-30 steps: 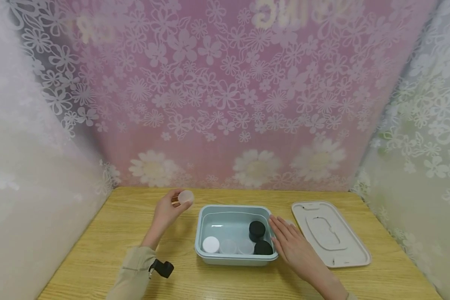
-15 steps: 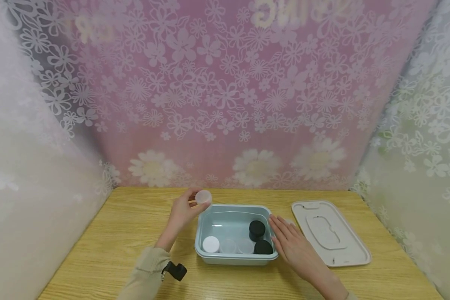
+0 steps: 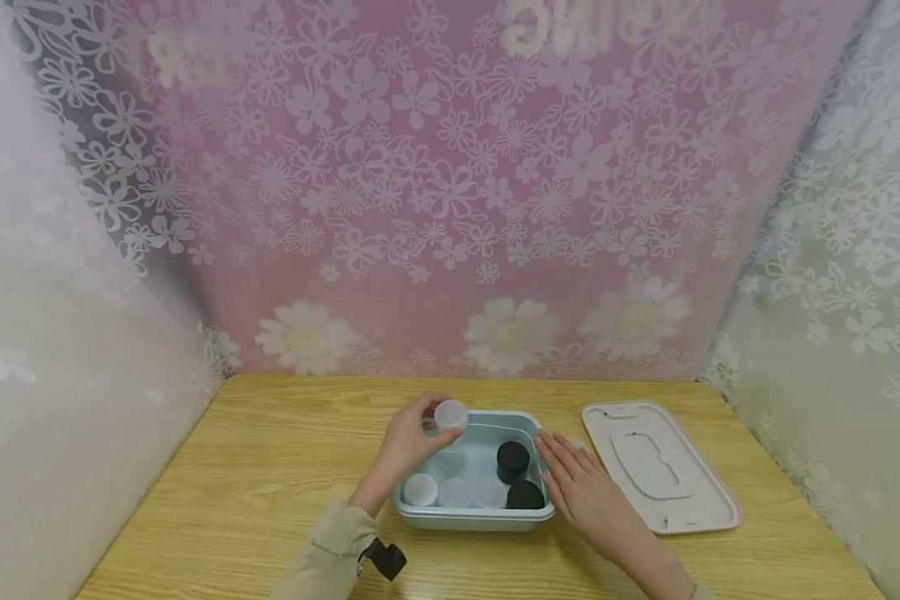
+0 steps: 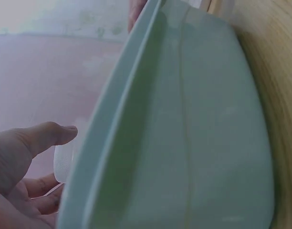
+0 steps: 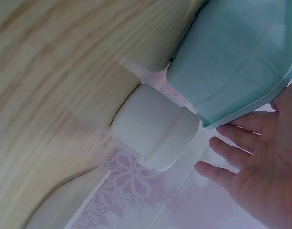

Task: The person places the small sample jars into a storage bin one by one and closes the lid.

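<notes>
My left hand [image 3: 407,440] pinches a small translucent jar [image 3: 451,415] by its sides, over the back left part of a light blue plastic tub [image 3: 476,515]. In the left wrist view the tub's wall partly hides this jar's ribbed side [image 4: 63,164]. Along the tub's near side sit a white jar [image 3: 421,490], two translucent jars [image 3: 456,492] and a black jar [image 3: 526,496]. Another black jar [image 3: 512,462] is behind that one. My right hand [image 3: 591,504] rests its straight fingers against the tub's right rim.
A whitish flat lid [image 3: 663,471] lies on the wooden table [image 3: 270,433] right of the tub. Between them stands a white jar [image 5: 153,126], mostly hidden by my right hand in the head view. Floral curtains [image 3: 450,208] enclose the back and sides.
My left hand has carried the translucent jar rightward, from left of the tub to above it. My right hand stays at the tub's right rim.
</notes>
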Motion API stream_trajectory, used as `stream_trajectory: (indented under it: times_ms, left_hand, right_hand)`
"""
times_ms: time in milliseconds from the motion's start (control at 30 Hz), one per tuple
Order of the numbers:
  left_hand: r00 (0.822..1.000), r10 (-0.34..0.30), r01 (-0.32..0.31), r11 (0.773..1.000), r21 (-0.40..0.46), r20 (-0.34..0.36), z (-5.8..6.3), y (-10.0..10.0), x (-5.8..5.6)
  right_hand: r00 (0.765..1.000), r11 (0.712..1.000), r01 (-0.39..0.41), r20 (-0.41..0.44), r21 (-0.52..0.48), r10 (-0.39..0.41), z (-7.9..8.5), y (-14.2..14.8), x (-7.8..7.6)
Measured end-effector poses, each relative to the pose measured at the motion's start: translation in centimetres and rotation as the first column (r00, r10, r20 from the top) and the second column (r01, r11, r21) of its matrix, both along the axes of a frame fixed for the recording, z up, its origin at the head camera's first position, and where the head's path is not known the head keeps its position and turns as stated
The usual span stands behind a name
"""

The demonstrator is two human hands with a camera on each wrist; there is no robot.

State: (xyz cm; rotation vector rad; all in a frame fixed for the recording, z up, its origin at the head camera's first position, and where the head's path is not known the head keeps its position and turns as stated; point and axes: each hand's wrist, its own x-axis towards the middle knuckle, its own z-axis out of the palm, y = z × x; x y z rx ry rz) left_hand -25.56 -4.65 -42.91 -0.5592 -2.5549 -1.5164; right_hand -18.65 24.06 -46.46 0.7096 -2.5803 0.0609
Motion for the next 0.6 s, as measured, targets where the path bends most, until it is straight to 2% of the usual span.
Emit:
stream_trajectory:
  times_ms: [133, 233, 433, 600]
  left_hand:
    - [0.999, -0.051, 0.051, 0.999, -0.011, -0.007, -0.7, 1.0, 0.3]
    - [0.998, -0.064, 0.065, 0.997, -0.047, 0.011, -1.1, 1.7, 0.4]
    - [0.997, -0.062, 0.07, 0.983, -0.167, 0.056, -1.6, 2.7, 0.6]
    - [0.998, -0.038, 0.051, 0.968, -0.245, 0.059, -2.0, 3.2, 0.6]
  right_hand:
    - [1.0, 1.0, -0.006, 0.001, -0.003, 0.006, 0.0, 0.0, 0.0]
    - [1.0, 1.0, -0.005, -0.001, -0.002, 0.005, 0.1, 0.0, 0.0]
    - [1.0, 1.0, -0.008, 0.001, 0.0, 0.008, 0.2, -0.1, 0.1]
    - [1.0, 1.0, -0.012, -0.003, -0.003, 0.012, 0.0, 0.0, 0.0]
